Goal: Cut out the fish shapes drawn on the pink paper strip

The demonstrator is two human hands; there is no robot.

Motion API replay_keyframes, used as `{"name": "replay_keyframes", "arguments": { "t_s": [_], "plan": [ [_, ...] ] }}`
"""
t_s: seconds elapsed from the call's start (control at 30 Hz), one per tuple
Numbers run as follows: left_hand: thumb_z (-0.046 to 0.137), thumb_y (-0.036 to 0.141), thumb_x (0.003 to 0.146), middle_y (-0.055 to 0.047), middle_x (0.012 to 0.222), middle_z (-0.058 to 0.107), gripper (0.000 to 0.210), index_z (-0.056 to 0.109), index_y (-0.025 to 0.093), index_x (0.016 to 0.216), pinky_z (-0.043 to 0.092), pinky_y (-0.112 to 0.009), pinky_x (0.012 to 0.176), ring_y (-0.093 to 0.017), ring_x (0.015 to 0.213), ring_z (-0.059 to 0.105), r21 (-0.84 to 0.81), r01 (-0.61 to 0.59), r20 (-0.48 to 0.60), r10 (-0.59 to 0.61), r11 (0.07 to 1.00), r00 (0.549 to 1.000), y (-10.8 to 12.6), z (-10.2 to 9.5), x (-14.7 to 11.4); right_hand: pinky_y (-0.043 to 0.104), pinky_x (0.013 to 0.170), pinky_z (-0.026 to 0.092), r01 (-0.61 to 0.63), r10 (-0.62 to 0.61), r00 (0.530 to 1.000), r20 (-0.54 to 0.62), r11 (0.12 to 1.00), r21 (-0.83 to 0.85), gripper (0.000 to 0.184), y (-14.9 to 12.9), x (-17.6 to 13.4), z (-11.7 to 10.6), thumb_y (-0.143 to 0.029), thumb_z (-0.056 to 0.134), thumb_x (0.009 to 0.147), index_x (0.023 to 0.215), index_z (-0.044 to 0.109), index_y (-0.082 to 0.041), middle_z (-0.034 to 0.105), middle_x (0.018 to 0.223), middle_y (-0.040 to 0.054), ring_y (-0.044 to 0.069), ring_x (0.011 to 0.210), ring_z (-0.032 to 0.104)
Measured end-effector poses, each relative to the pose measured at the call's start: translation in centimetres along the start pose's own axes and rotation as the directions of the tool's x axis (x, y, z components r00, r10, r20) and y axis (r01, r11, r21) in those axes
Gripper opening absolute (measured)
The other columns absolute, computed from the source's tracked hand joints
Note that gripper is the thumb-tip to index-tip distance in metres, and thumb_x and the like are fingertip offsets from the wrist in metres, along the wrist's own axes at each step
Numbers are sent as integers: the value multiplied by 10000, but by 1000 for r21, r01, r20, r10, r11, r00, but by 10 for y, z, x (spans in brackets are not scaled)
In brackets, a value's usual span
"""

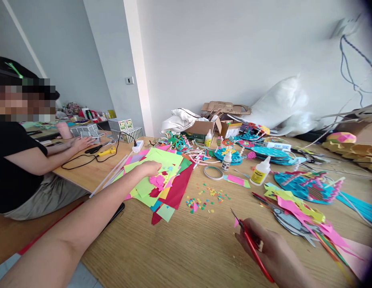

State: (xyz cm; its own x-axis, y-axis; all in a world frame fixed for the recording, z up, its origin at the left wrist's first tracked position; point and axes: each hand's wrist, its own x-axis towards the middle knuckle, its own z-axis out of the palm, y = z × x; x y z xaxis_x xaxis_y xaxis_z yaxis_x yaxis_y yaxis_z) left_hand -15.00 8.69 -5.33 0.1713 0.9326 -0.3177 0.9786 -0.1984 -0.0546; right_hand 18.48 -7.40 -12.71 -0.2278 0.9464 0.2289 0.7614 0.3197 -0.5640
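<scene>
My left hand (152, 168) reaches across the pile of coloured paper (161, 158). Its fingers are curled closed, and whatever may be in them is hidden. Just below that hand, pink cut-out shapes (157, 182) lie on the sheets. My right hand (265, 246) grips red-handled scissors (252, 245) near the front of the table, with the tips pointing up and left. A small pink paper scrap (236, 222) is beside the blades. Between the two hands, small paper dots (198, 204) of several colours are scattered on the wood.
Glue bottles (260, 172), a roll of tape (213, 173) and blue decorated pieces (306, 186) stand farther back. Paper strips (306, 212) lie at the right. On the left a person (20, 160) sits with hands on the table, near a yellow glue gun (107, 152) and its black cord.
</scene>
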Motion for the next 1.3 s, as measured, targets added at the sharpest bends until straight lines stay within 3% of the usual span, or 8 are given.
{"name": "replay_keyframes", "arguments": {
  "t_s": [0.13, 0.27, 0.43, 0.5, 0.7, 1.03, 1.17, 1.3],
  "plan": [
    [493, 197, 826, -69, 873, 637, 133, 594, 173, 910, 420, -290, 678, -192, 803, 580, 3, -61, -159, 61, 998, 985, 12, -10, -11, 256, 453, 389, -43, 45, 992, -117, 999, 22, 232, -10, 6, -26, -403, 492, 783, 619, 482, -239, 572, 516, 10, 168, 465, 519],
    [441, 202, 813, -35, 764, 634, 156, 595, 188, 833, 354, -256, 609, -172, 720, 562, -17, -303, -245, 290, 953, 925, 51, -14, -26, 267, 474, 374, -91, 71, 985, -155, 988, -123, 210, -11, 7, -49, -428, 539, 751, 671, 516, -235, 594, 565, 22, 180, 507, 534],
    [454, 172, 800, -30, 836, 660, 154, 607, 185, 788, 377, -239, 654, -159, 772, 582, -35, -588, -235, 565, 808, 791, 113, -1, -41, 253, 476, 300, -132, 198, 968, 157, 925, -355, 51, -18, -16, -40, -213, 569, 709, 706, 617, -230, 678, 634, 43, 198, 542, 590],
    [462, 168, 806, -49, 867, 667, 150, 612, 173, 817, 398, -249, 671, -174, 800, 597, -37, -670, -223, 648, 741, 728, 134, 7, -42, 259, 518, 325, -119, 244, 928, 283, 912, -394, 160, -25, -27, -30, -121, 554, 666, 747, 650, -219, 713, 727, 62, 234, 648, 640],
    [508, 179, 802, -105, 1028, 636, 207, 607, 159, 982, 461, -300, 749, -231, 936, 606, 44, -791, -151, 787, 610, 598, 181, 29, -35, 290, 592, 377, -53, 234, 872, 430, 918, -392, 240, -45, -41, -18, -106, 529, 636, 805, 681, -185, 715, 847, 94, 257, 750, 642],
    [457, 216, 843, -93, 987, 630, 191, 615, 174, 941, 467, -302, 721, -218, 893, 615, 88, -781, -112, 785, 618, 609, 211, 50, -6, 253, 440, 273, 194, 38, 883, 468, 878, -438, 136, -32, -42, 8, -148, 548, 679, 688, 678, -187, 691, 658, 60, 217, 574, 647],
    [489, 201, 819, -85, 955, 636, 153, 618, 170, 895, 457, -293, 688, -213, 867, 615, 90, -780, -98, 785, 619, 612, 217, 52, -2, 253, 468, 321, 144, 78, 898, 432, 877, -458, 129, -38, -39, 3, -151, 572, 720, 729, 696, -183, 718, 731, 70, 219, 598, 667],
    [515, 189, 801, -81, 924, 648, 127, 628, 168, 855, 445, -283, 643, -212, 838, 617, 80, -790, -73, 794, 608, 603, 221, 54, 0, 253, 558, 381, -31, 243, 876, 416, 890, -455, 136, -33, -16, -29, -141, 583, 742, 794, 700, -185, 726, 852, 97, 235, 743, 679]
  ]
}}
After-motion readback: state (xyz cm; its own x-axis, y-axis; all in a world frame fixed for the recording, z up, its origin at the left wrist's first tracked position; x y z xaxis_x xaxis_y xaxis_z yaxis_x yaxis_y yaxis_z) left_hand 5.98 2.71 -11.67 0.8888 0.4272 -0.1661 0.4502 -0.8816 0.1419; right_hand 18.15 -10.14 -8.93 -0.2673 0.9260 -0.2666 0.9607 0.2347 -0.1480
